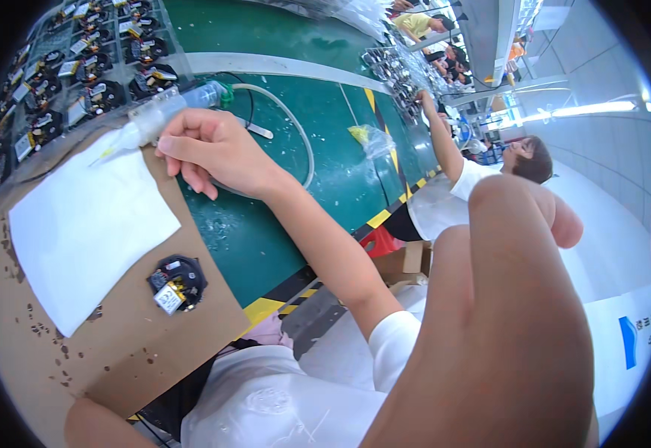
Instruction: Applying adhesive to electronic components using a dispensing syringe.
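Observation:
My right hand (210, 153) is over the green bench, fingers loosely curled and apart, with nothing visible in them. Beside it lies a clear dispensing syringe (157, 112) with a needle tip; the thumb is close to its barrel, and I cannot tell if they touch. Under the needle lies a white sheet (90, 224). A round black circuit board module (177, 284) with a white label rests on the cardboard below the sheet. A large blurred hand (504, 299) fills the lower right, fingers bent. It may be my left hand; its wrist is out of view.
Stained cardboard (131, 373) covers the near bench. Trays of similar modules (90, 63) are at the upper left. A pale hose (307, 134) loops across the green bench (265, 224). A small plastic bag (374, 140) lies farther off. A co-worker (523, 160) sits at the right.

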`<state>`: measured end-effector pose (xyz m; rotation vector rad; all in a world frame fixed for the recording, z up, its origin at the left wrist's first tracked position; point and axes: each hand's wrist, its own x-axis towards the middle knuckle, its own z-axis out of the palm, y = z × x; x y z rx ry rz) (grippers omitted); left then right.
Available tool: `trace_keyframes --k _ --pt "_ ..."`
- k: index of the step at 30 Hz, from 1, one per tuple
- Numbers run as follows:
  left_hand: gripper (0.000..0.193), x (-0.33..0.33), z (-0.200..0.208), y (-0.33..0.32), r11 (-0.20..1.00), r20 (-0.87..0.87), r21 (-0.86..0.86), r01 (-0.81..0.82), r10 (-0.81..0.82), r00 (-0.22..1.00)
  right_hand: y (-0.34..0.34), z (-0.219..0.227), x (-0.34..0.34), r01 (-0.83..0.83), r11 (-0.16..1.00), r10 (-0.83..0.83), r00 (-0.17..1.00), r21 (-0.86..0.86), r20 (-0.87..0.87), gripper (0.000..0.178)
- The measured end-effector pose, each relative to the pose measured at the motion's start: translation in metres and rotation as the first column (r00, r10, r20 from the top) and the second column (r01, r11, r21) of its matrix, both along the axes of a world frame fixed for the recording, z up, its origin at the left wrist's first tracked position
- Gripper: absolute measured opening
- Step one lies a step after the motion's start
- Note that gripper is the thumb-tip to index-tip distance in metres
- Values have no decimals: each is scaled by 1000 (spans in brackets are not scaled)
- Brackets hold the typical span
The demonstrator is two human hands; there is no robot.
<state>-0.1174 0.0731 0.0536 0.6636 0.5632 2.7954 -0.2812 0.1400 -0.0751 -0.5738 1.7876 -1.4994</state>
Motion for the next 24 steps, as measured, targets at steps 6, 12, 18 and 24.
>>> trace_keyframes --k 6,12,18,24 --pt "31 -5 -6 7 997 -62 71 35 -31 998 0 -4 -1 -17 1000 16 1000 -18 -25 16" --pt "27 -10 -14 13 995 -122 84 57 -46 992 2 -8 -4 -28 998 26 999 -61 -33 14" --pt "24 -9 -26 5 1000 -140 21 8 -5 990 3 -7 -2 -8 999 5 998 -50 -68 15" --pt "21 -6 -30 3 1000 -196 21 14 -10 981 -2 -11 0 -8 998 3 997 -60 -83 18"
